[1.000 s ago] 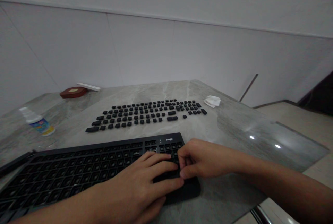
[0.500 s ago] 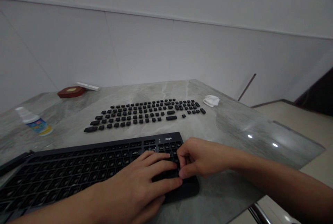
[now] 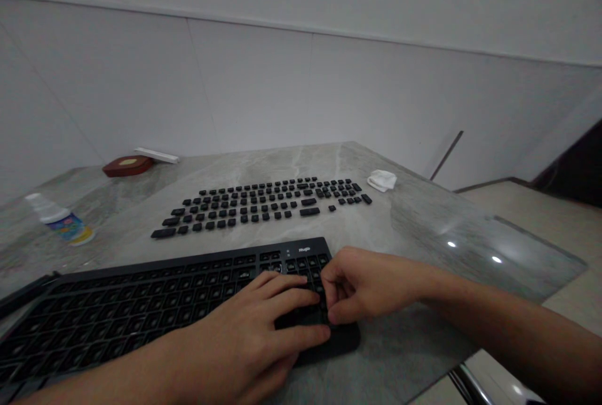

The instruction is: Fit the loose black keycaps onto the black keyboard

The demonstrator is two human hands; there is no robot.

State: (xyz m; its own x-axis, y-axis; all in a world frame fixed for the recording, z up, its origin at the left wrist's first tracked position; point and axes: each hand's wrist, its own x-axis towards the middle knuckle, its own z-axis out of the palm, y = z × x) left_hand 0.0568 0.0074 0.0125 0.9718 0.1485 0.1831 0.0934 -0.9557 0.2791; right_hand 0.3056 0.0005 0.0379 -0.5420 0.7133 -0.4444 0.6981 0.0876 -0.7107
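Note:
A black keyboard with its keycaps off, showing bare key sockets, lies across the front of the table. Over its right part rests my left hand, fingers stretched out and apart, fingertips on the number-pad area. At the keyboard's right end my right hand is closed, thumb and fingers curled down at the edge of the number pad. What those fingers pinch, if anything, is hidden. Behind the keyboard, loose black keycaps stand in rows that follow a keyboard layout.
A spray bottle lies at the left, near a black bar-shaped piece. Farther back are a reddish-brown case and a white strip. A crumpled white cloth lies right of the keycaps. The grey table meets a wall behind.
My right hand's thumb has shifted very slightly right and down at the keyboard edge. My left hand stays in place, and the keycap rows look the same.

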